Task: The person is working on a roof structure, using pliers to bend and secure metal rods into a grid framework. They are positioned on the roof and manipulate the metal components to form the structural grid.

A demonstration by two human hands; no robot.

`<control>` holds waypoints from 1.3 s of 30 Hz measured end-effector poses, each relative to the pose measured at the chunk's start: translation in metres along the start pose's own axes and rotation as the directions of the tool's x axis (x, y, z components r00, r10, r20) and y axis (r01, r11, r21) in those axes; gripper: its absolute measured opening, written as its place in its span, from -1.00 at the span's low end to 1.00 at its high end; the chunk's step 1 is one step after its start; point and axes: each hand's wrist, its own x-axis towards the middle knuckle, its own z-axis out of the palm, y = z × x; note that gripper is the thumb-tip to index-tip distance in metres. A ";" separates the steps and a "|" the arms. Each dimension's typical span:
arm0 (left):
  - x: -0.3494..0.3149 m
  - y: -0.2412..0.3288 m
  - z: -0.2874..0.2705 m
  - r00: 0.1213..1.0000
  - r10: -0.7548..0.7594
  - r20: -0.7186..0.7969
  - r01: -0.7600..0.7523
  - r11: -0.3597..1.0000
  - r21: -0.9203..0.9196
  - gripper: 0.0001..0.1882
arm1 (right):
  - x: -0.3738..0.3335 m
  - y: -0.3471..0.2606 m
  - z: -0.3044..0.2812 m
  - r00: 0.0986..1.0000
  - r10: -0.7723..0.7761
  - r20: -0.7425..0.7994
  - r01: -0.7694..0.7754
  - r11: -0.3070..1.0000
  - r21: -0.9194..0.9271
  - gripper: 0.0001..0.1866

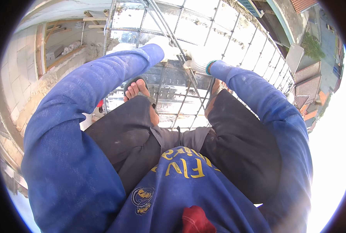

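Both my hands wear white knit gloves, washed out by glare. Several long steel reinforcing bars (pixel 169 29) run between them, slanting down over the grid of tied bars (pixel 213 25). Just left of these bars is my left hand (pixel 162 46); its fingers are lost in the brightness. My right hand (pixel 199 61) has its fingers curled against the bars from the right, with a teal band at the wrist. My sandalled left foot (pixel 138 88) and right foot (pixel 216 88) are planted apart, just nearer than the hands.
The bar mesh spreads over a bright, pale surface, partly shiny and wet-looking. On the left, lower down, are a block wall (pixel 21 73) and a wood-framed opening (pixel 41 50). Tiled roofs (pixel 308 79) and a green tree (pixel 312 46) lie far below at the right.
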 end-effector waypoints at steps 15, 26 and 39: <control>-0.012 0.001 0.000 0.999 -0.026 -0.029 0.026 1.000 0.007 -0.37 | 0.007 0.006 -0.002 0.992 0.002 0.126 -0.004 1.000 0.018 -0.40; -0.037 0.002 0.030 0.955 -0.156 -0.253 0.101 0.971 -0.216 -0.38 | 0.018 0.039 0.023 0.986 -0.166 0.013 0.166 0.986 0.017 -0.57; -0.050 0.032 0.060 0.881 -0.362 -0.304 0.042 0.701 -0.712 -0.51 | 0.028 0.083 0.012 0.940 -0.203 -0.273 0.276 0.924 0.263 -0.48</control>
